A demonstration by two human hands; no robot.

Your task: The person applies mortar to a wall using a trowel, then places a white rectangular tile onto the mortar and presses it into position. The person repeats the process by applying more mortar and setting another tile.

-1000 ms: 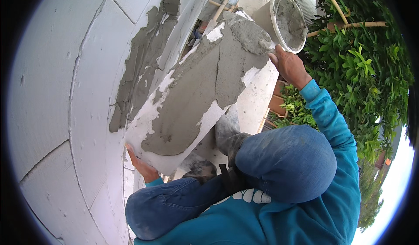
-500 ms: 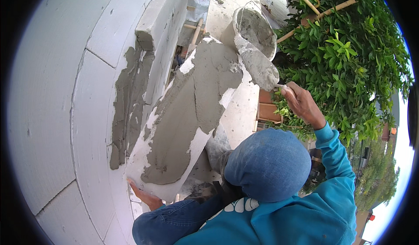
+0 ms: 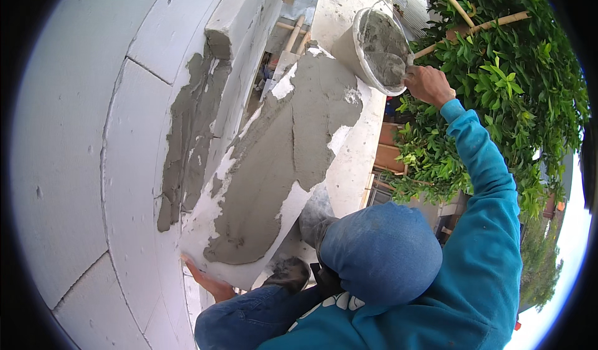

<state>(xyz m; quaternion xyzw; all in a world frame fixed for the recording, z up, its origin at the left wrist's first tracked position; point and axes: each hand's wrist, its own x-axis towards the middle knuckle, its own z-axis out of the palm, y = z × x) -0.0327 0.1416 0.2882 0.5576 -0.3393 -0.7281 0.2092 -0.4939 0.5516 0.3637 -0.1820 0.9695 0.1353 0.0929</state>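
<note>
My right hand grips the handle of a trowel, whose blade is down in the grey mortar inside a pale bucket. At the lower left, my left hand holds the end of a white block that lies slanting in front of me, coated over most of its face with grey mortar. Beside it, a band of mortar covers part of the white block wall along a ledge. My bent knee in blue jeans covers part of the block's surroundings.
A pale board runs beneath the bucket and past the block. Bamboo poles cross dense green foliage on the right. More wooden sticks lie in the gap behind the block. A brown panel stands lower beside the board.
My right hand has moved the trowel off the block's mortared face, over to the right and up into the bucket. My left hand remains on the block's lower end.
</note>
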